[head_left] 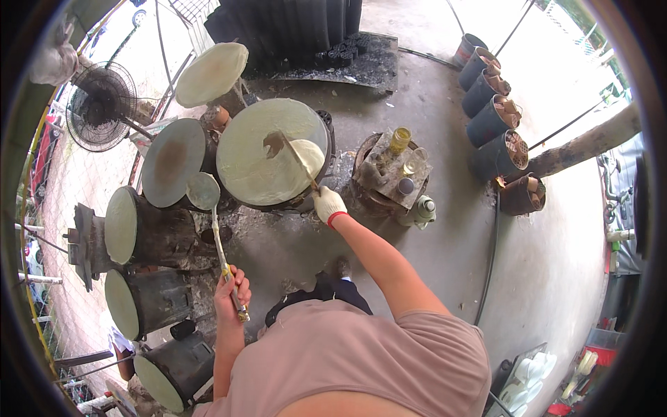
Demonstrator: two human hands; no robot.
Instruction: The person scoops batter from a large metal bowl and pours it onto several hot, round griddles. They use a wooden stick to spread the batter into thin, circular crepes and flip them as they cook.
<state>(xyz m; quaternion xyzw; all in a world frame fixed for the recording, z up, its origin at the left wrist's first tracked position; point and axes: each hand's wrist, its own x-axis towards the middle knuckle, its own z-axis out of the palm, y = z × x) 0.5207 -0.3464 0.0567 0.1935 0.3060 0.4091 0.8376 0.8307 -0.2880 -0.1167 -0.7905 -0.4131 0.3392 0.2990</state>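
My left hand [231,295] is bare and wrapped round the long handle of a ladle [203,191], whose bowl is coated in pale batter. In a white glove with a red cuff, my right hand [329,205] grips a flat wooden spreader [297,160]. The spreader's blade lies across a large round griddle [243,163] in front of me. Pale green batter [310,154] pools thickly beside the blade, and a thinner layer covers much of the plate. A darker brownish patch shows at the blade's far end.
Several more round griddles on dark drum stoves, including one stove [160,233], line the left side. Right of the main griddle, a low stand [382,174] holds jars, with a bottle [422,210] beside it. Several buckets [492,121] stand at right; a fan [103,104] is far left.
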